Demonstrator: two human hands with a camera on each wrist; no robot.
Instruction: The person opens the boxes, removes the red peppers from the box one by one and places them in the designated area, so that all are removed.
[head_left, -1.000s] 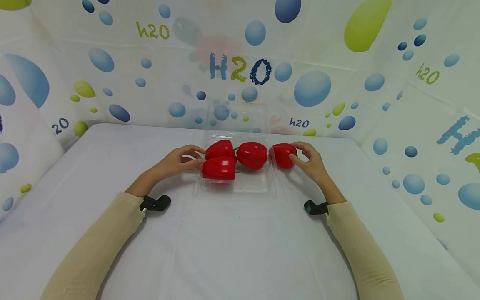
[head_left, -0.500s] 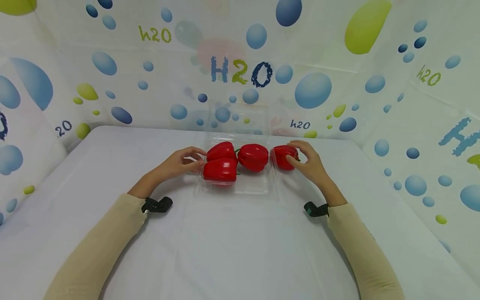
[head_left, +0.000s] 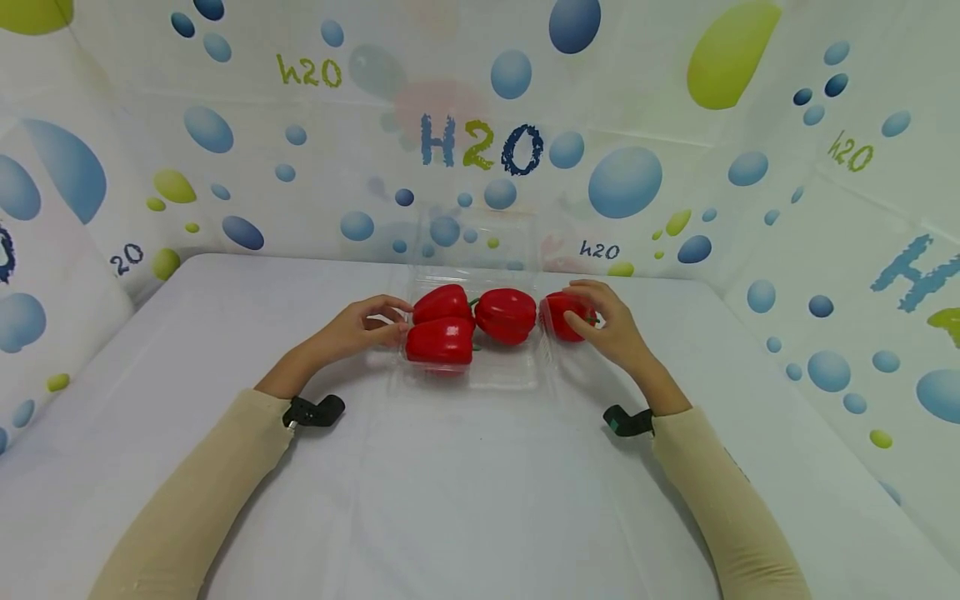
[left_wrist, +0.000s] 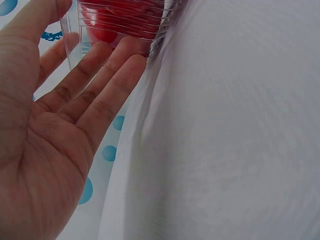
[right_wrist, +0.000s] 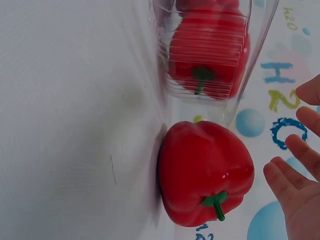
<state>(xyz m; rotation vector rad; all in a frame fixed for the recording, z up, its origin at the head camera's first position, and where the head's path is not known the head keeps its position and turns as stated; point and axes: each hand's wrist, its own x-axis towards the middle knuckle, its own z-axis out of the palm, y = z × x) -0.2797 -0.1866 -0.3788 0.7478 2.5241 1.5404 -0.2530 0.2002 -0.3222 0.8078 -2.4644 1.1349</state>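
Reaching for the loose pepper with my right hand: fingers half-curled beside it, no grip yet. Left hand lies flat-fingered against the clear tray wall. Three peppers already inside; fourth sits just outside, right of tray.

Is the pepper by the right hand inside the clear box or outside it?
Outside. The red pepper lies on the white table beside the clear box, next to the right hand; three other peppers are inside.
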